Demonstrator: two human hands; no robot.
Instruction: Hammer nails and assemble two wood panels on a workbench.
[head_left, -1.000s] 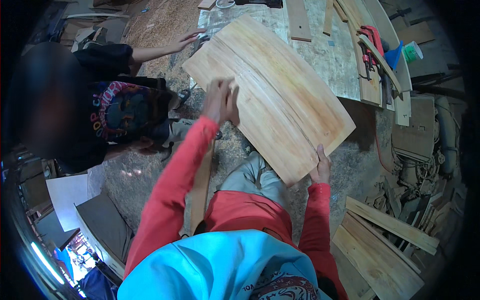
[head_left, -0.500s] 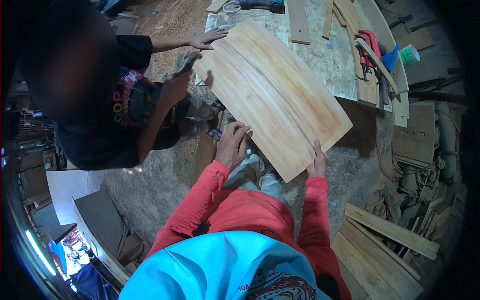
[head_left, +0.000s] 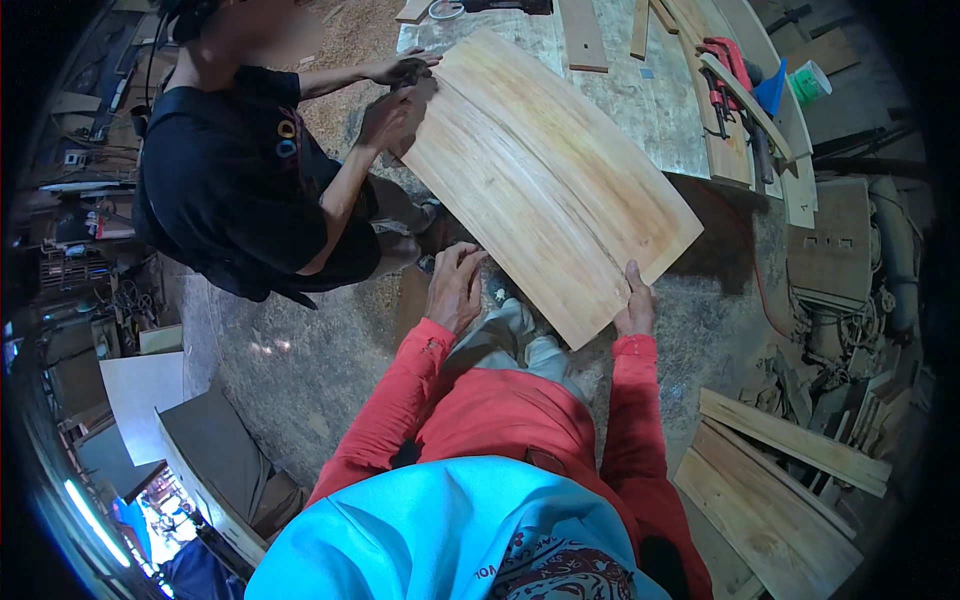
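A pale wooden board [head_left: 540, 190] slants across the middle, its far end above the workbench and its near end over the floor. My right hand [head_left: 635, 305] grips its near right end, thumb on top and fingers hidden underneath. Just off the board's left edge, my left hand [head_left: 456, 288] is closed with bent fingers; whatever they hold, if anything, does not show. At the far left end, a co-worker [head_left: 235, 180] has one hand on the corner. The co-worker's other hand [head_left: 385, 122] is by that end with a dark, blurred object [head_left: 412, 105].
The workbench [head_left: 660, 125] behind the board carries wood strips [head_left: 582, 40] and red clamps [head_left: 728, 80]. A white-green tub [head_left: 810, 82] stands beyond it. Planks [head_left: 760, 520] lie at lower right. An orange cable [head_left: 760, 290] crosses the floor; a dark panel [head_left: 215, 440] leans at lower left.
The co-worker has leaned back from the board, and the hand with the dark object has moved up to its far left end. My hands have barely moved.
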